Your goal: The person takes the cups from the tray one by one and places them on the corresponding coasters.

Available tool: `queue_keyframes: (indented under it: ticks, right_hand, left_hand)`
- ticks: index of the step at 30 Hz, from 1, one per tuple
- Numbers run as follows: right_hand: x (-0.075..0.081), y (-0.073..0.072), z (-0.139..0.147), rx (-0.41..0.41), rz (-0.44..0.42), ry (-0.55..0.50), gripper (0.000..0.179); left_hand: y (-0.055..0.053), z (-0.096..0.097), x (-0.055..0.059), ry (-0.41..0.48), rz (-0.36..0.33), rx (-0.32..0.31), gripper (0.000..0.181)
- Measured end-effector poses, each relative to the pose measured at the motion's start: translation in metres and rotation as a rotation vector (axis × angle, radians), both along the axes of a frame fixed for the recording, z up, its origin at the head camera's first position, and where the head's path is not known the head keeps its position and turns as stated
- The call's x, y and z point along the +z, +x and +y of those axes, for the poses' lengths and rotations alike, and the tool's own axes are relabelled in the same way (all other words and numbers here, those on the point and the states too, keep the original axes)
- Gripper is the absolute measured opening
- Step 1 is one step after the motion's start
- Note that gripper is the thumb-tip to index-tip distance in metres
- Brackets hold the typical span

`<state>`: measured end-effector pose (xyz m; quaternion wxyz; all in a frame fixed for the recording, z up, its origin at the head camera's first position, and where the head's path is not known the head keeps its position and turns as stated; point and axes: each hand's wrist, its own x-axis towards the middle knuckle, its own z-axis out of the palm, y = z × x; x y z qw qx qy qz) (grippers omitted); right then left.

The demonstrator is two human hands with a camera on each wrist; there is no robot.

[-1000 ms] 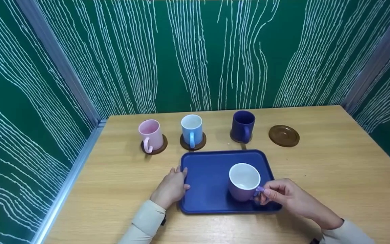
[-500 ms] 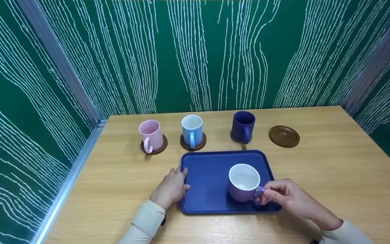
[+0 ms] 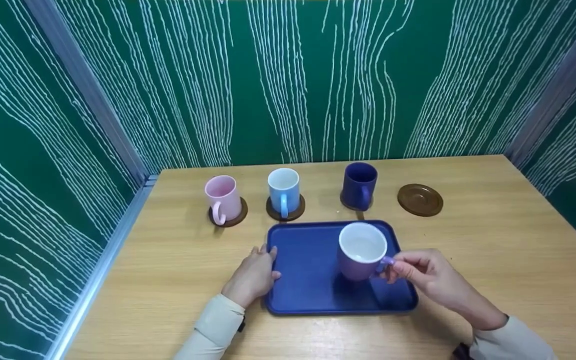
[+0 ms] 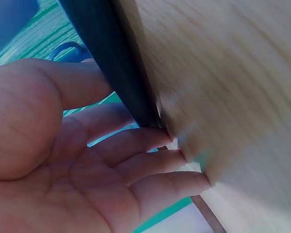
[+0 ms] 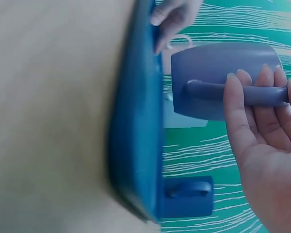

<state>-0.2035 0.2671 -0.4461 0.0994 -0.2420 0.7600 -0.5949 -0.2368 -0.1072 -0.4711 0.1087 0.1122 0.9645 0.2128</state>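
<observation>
My right hand (image 3: pixel 433 280) pinches the handle of a purple mug (image 3: pixel 355 265) with a white inside. The mug hangs upright above the right part of a blue tray (image 3: pixel 308 295); in the right wrist view a gap shows between the mug (image 5: pixel 213 58) and the tray (image 5: pixel 136 131). Fingers of that hand (image 5: pixel 266 145) go round the handle. My left hand (image 3: pixel 253 275) rests at the tray's left edge, thumb and index finger over the rim. In the left wrist view, other fingertips of this hand (image 4: pixel 106 150) touch the tabletop beside the rim (image 4: pixel 111 58).
Behind the tray stand a pink mug (image 3: pixel 225 202), a light blue mug (image 3: pixel 288 197) and a dark blue mug (image 3: pixel 358 187), each on a round coaster. A brown coaster (image 3: pixel 419 200) lies bare to their right. Green walls enclose the wooden table (image 3: pixel 508 225).
The purple mug has risen off the tray and shifted away from me, with my right hand on its handle. My left hand and the tray stay where they were.
</observation>
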Motion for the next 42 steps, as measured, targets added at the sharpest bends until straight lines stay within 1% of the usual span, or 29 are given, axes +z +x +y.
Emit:
queue_keyframes:
  ticks: [4,9,13,17,19,21,23,26,28,30,33,38,42]
  right_hand:
    - [0.017,-0.005,0.001,-0.092,-0.021,0.027,0.029]
    - [0.038,-0.013,0.003,-0.246,-0.015,0.041,0.036]
    - [0.054,-0.022,0.007,-0.347,0.033,0.062,0.042]
    - [0.068,-0.032,0.014,-0.434,0.083,0.068,0.046]
    - [0.073,-0.038,0.018,-0.477,0.1,0.054,0.046]
    - [0.077,-0.044,0.022,-0.519,0.1,0.017,0.045]
    - [0.08,-0.051,0.027,-0.54,0.097,-0.072,0.042]
    - [0.08,-0.062,0.034,-0.53,0.096,-0.25,0.037]
    - [0.077,-0.069,0.038,-0.527,0.111,-0.323,0.036]
    - [0.073,-0.075,0.043,-0.549,0.126,-0.336,0.036]
    - [0.064,-0.083,0.049,-0.603,0.128,-0.308,0.039]
    - [0.046,-0.096,0.058,-0.648,0.077,-0.306,0.04]
    - [0.035,-0.104,0.065,-0.682,0.027,-0.294,0.042]
  left_hand:
    - [-0.001,0.0,0.0,-0.005,-0.004,0.0,0.061]
    - [-0.003,0.0,0.001,-0.014,-0.023,0.013,0.062]
    - [-0.003,0.001,0.0,-0.018,-0.019,0.015,0.062]
    - [-0.001,0.001,0.0,-0.018,0.004,-0.005,0.062]
    - [-0.001,0.001,0.0,-0.021,0.01,-0.006,0.061]
    - [-0.001,0.001,0.0,-0.021,0.007,-0.003,0.061]
    - [-0.001,0.001,-0.001,-0.02,-0.008,0.007,0.062]
    - [-0.001,0.002,-0.001,-0.016,-0.024,0.016,0.062]
    - [-0.002,0.002,-0.002,-0.014,-0.036,0.025,0.062]
    - [-0.002,0.002,-0.002,-0.014,-0.035,0.024,0.062]
    - [-0.002,0.002,-0.001,-0.017,-0.026,0.018,0.062]
    - [-0.002,0.001,-0.001,-0.01,-0.024,0.015,0.062]
    - [-0.001,0.0,-0.002,-0.012,-0.022,0.01,0.062]
